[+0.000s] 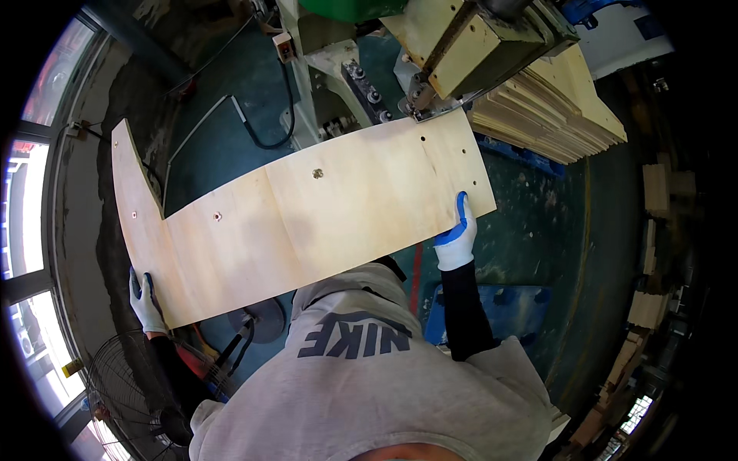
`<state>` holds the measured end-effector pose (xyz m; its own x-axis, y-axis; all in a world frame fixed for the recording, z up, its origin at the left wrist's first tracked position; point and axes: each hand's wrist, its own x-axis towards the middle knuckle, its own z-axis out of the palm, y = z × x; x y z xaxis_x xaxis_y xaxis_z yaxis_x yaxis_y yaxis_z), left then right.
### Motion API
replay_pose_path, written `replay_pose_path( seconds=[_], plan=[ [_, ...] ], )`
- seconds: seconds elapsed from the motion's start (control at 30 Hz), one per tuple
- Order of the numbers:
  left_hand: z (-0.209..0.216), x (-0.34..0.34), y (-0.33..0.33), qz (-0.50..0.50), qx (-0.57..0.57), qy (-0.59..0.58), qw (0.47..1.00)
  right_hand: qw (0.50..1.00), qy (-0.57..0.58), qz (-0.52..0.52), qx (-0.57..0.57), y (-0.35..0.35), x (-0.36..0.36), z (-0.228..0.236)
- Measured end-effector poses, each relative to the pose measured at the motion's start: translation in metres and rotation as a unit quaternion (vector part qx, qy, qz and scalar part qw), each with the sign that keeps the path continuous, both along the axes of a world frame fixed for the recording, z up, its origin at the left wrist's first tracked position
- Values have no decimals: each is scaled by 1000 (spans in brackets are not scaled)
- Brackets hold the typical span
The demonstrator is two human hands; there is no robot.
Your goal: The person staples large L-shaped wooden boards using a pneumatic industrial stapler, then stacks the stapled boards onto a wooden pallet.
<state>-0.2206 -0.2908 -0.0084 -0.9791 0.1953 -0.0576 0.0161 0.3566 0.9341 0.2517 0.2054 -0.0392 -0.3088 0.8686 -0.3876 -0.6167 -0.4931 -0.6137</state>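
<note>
A large pale plywood panel (284, 223) spans the space before me, with an arm rising at its far left end. Several holes pierce it, and some show metal inserts. My left hand (144, 300), in a white and dark glove, grips the panel's near left corner. Gripping its near edge toward the right end is my right hand (458, 238), in a white and blue glove, thumb on top and fingers hidden beneath. The panel's far right edge lies under the head of a machine (419, 100), where part of it is hidden.
Stacked plywood panels (546, 107) rest on a blue pallet (523, 154) at the far right. Another blue pallet (530, 307) lies on the green floor by my right arm. A wire-caged fan (123, 384) stands near left, beside the windows. A black cable (265, 144) hangs beyond the panel.
</note>
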Motion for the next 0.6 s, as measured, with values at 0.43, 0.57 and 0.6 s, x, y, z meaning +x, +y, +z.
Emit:
replay_pose_path(
  seconds=[0.43,0.57,0.6],
  plan=[
    [-7,1,14,13,-42,-50,998,999,-29,5,27,33,-29,-11],
    [-5,3,14,9,-49,-50,998,999,-26,8,31,40,-28,-18],
    [-6,2,13,4,-45,-46,998,999,-35,4,36,42,-28,-20]
  ],
)
